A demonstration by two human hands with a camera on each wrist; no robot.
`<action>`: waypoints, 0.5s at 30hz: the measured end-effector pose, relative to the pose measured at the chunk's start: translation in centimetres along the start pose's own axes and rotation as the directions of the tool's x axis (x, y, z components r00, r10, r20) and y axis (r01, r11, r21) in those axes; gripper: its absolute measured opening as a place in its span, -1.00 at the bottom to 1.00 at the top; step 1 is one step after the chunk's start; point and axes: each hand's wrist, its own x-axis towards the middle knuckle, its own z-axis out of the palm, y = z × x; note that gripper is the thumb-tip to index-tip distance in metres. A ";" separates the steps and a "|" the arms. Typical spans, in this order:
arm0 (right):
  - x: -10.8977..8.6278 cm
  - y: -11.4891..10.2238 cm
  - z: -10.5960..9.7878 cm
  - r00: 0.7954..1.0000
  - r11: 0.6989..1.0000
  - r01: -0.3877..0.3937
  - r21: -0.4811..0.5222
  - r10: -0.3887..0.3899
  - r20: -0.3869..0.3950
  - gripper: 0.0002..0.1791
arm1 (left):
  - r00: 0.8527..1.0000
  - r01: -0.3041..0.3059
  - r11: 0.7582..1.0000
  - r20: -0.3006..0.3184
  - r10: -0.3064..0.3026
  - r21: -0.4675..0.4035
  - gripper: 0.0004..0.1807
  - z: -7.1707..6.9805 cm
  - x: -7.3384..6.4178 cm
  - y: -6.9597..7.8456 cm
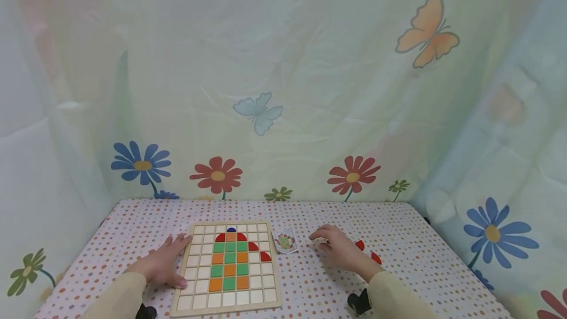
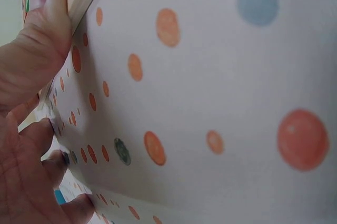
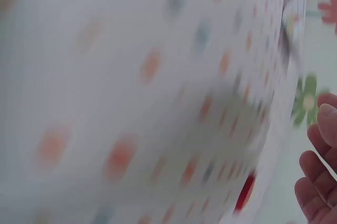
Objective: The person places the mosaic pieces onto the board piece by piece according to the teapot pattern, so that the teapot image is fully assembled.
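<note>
A wooden grid board (image 1: 228, 307) lies on the table, with green, orange, red and blue tiles in its middle columns. My left hand (image 1: 163, 261) rests along its left edge, fingers spread; in the left wrist view the thumb (image 2: 50, 34) lies over the wooden rim. To the right of the board is a small picture card (image 1: 285, 241). My right hand (image 1: 340, 247) hovers over the table beyond the card, its fingers loosely bent and nothing visible in them. Two red rounded pieces (image 1: 376, 258) lie on the tabletop just right of that hand.
The table (image 1: 319, 213) wears a white cloth with coloured dots. Behind it and at both sides hang pale curtains (image 1: 283, 53) printed with flowers and butterflies. Black wrist mounts (image 1: 360, 302) show under both sleeves.
</note>
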 end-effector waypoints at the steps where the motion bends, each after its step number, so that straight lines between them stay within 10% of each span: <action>1: -0.4 0.6 -0.4 1.000 1.000 -0.018 -0.006 0.018 -0.015 -0.72 | 1.000 0.003 1.000 0.000 -0.003 0.005 0.23 0.0 -0.1 0.1; 15: -2.8 5.8 -2.8 0.986 0.985 -0.165 -0.046 0.165 -0.021 -0.71 | 1.000 -0.013 1.000 0.018 0.013 -0.013 0.28 0.2 0.9 -0.7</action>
